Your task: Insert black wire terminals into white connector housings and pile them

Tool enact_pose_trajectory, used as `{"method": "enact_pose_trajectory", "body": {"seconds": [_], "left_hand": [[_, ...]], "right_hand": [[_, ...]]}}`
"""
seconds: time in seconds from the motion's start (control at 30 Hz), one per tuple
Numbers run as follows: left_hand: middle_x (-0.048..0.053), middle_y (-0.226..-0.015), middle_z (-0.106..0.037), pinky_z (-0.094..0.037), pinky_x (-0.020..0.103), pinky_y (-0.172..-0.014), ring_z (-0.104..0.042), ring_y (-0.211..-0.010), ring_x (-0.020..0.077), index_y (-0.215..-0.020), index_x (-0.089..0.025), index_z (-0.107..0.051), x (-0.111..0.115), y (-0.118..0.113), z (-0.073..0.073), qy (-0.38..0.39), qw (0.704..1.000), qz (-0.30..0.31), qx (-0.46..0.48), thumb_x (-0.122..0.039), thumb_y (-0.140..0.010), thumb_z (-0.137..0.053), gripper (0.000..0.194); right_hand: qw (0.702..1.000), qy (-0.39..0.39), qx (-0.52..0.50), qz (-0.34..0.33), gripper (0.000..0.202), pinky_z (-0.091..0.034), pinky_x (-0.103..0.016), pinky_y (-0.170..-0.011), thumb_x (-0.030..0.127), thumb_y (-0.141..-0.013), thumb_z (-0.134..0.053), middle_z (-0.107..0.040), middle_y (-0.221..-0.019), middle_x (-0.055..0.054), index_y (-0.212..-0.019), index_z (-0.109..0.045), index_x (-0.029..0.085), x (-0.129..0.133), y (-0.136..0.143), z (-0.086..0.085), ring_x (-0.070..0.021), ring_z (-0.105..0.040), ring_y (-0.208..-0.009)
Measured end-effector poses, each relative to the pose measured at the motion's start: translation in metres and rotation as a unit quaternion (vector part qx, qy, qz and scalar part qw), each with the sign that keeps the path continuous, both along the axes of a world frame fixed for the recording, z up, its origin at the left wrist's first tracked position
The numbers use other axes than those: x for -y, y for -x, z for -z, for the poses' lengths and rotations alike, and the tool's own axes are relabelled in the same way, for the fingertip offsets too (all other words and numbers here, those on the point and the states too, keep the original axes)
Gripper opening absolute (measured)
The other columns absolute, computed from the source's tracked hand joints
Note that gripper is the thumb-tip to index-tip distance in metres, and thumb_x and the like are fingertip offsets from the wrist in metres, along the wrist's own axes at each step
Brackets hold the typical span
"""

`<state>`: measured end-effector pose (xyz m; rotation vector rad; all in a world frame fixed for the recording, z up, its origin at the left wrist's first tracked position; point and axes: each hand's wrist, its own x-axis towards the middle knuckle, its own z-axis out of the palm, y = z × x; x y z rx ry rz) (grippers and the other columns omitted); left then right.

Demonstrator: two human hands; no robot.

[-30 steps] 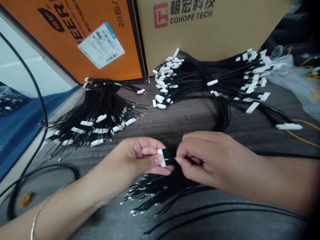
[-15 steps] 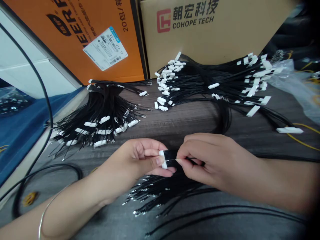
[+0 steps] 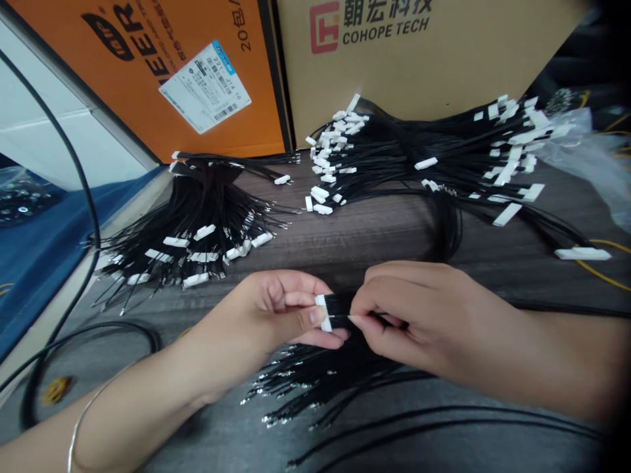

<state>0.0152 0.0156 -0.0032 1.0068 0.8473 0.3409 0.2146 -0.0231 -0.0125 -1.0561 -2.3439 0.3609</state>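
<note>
My left hand pinches a white connector housing between thumb and fingers. Several black wires run from the housing's right side towards my right hand. That hand is closed, with thumb and forefinger gripping a thin black wire whose end is at the housing. Whether the wire's terminal is fully inside the housing I cannot tell. Below both hands lies a bundle of loose black wires with bare metal terminals at their left ends.
Behind my left hand is a pile of wires with white connectors. A larger pile of finished-looking harnesses lies at the back right. An orange box and a brown carton stand behind. A thick black cable curves down the left side.
My right hand's pinch remains at the wire, and less of the wire's metal end shows by the housing. The camera view has shifted slightly.
</note>
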Motion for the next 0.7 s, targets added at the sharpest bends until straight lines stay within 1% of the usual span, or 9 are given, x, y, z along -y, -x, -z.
{"method": "enact_pose_trajectory", "body": {"seconds": [0.1, 0.27, 0.37, 0.43, 0.47, 0.5, 0.57, 0.6, 0.7], "left_hand": [[0.006, -0.085, -0.067, -0.054, 0.023, -0.077, -0.066, -0.077, 0.0118, -0.089, -0.010, -0.062, 0.000, 0.000, 0.000, -0.005, 1.000, -0.001, -0.006, -0.018, -0.081, -0.062, 0.011], [0.006, -0.084, -0.067, -0.054, 0.024, -0.077, -0.066, -0.076, 0.0121, -0.089, -0.010, -0.061, 0.000, -0.001, 0.000, -0.007, 1.000, -0.005, -0.007, -0.017, -0.081, -0.062, 0.011], [0.006, -0.084, -0.067, -0.054, 0.024, -0.077, -0.066, -0.076, 0.0122, -0.089, -0.009, -0.061, 0.000, -0.003, -0.001, -0.003, 1.000, -0.015, -0.016, -0.016, -0.079, -0.064, 0.013], [0.006, -0.082, -0.067, -0.054, 0.022, -0.075, -0.066, -0.075, 0.0115, -0.088, -0.008, -0.061, 0.000, -0.005, -0.002, 0.002, 1.000, -0.019, -0.022, -0.015, -0.078, -0.065, 0.013], [0.005, -0.081, -0.067, -0.054, 0.021, -0.075, -0.066, -0.074, 0.0111, -0.088, -0.008, -0.061, 0.000, -0.005, -0.003, 0.004, 1.000, -0.019, -0.023, -0.015, -0.077, -0.065, 0.014], [0.005, -0.080, -0.067, -0.054, 0.020, -0.074, -0.066, -0.073, 0.0108, -0.087, -0.008, -0.061, 0.000, -0.005, -0.004, 0.004, 1.000, -0.019, -0.022, -0.016, -0.077, -0.066, 0.014], [0.005, -0.078, -0.066, -0.054, 0.020, -0.072, -0.067, -0.074, 0.0121, -0.087, -0.008, -0.059, 0.002, -0.004, -0.010, -0.002, 1.000, -0.021, -0.016, -0.017, -0.077, -0.066, 0.015], [0.004, -0.075, -0.065, -0.055, 0.020, -0.070, -0.067, -0.074, 0.0138, -0.087, -0.009, -0.058, 0.003, -0.002, -0.014, -0.014, 1.000, -0.021, -0.011, -0.017, -0.076, -0.067, 0.016], [0.004, -0.077, -0.063, -0.054, 0.019, -0.050, -0.067, -0.072, 0.0176, -0.090, -0.012, -0.055, 0.012, 0.004, -0.035, -0.076, 0.997, 0.006, -0.011, -0.022, -0.077, -0.065, 0.020]], "right_hand": [[1.000, -0.001, 0.003, -0.009, 0.014, -0.034, -0.021, -0.056, 0.013, -0.083, -0.049, -0.049, -0.064, 0.002, -0.072, -0.058, 0.013, -0.001, 0.000, 0.002, -0.0081, -0.042, -0.060], [0.999, 0.009, 0.030, 0.003, 0.017, -0.035, -0.023, -0.056, 0.017, -0.085, -0.048, -0.052, -0.068, 0.000, -0.071, -0.057, 0.014, -0.002, 0.002, 0.005, -0.0097, -0.045, -0.062], [0.998, 0.011, 0.056, 0.008, 0.018, -0.037, -0.024, -0.058, 0.016, -0.086, -0.046, -0.054, -0.069, -0.001, -0.071, -0.055, 0.014, -0.001, 0.005, 0.003, -0.0110, -0.047, -0.063], [0.997, -0.004, 0.071, 0.009, 0.014, -0.039, -0.025, -0.061, 0.016, -0.086, -0.047, -0.054, -0.072, -0.002, -0.075, -0.056, 0.014, 0.000, 0.004, -0.001, -0.0128, -0.048, -0.067], [0.997, -0.019, 0.077, 0.015, 0.009, -0.041, -0.027, -0.065, 0.019, -0.084, -0.051, -0.055, -0.077, -0.003, -0.079, -0.057, 0.013, 0.000, 0.003, -0.004, -0.0146, -0.049, -0.073], [0.995, -0.037, 0.085, 0.024, 0.013, -0.043, -0.030, -0.070, 0.025, -0.081, -0.057, -0.056, -0.084, -0.006, -0.085, -0.057, 0.012, 0.000, 0.002, -0.007, -0.0172, -0.050, -0.079], [0.990, -0.065, 0.117, 0.046, 0.036, -0.043, -0.038, -0.077, 0.036, -0.071, -0.067, -0.055, -0.095, -0.010, -0.095, -0.057, 0.010, 0.000, -0.003, -0.014, -0.0228, -0.049, -0.089], [0.987, -0.066, 0.140, 0.049, 0.039, -0.043, -0.041, -0.078, 0.038, -0.069, -0.069, -0.055, -0.096, -0.010, -0.094, -0.057, 0.011, 0.000, -0.006, -0.018, -0.0244, -0.049, -0.090], [0.982, -0.009, 0.178, 0.055, 0.014, -0.042, -0.040, -0.079, 0.027, -0.076, -0.062, -0.058, -0.088, -0.006, -0.080, -0.057, 0.014, 0.003, -0.017, -0.033, -0.0220, -0.051, -0.086]]}}
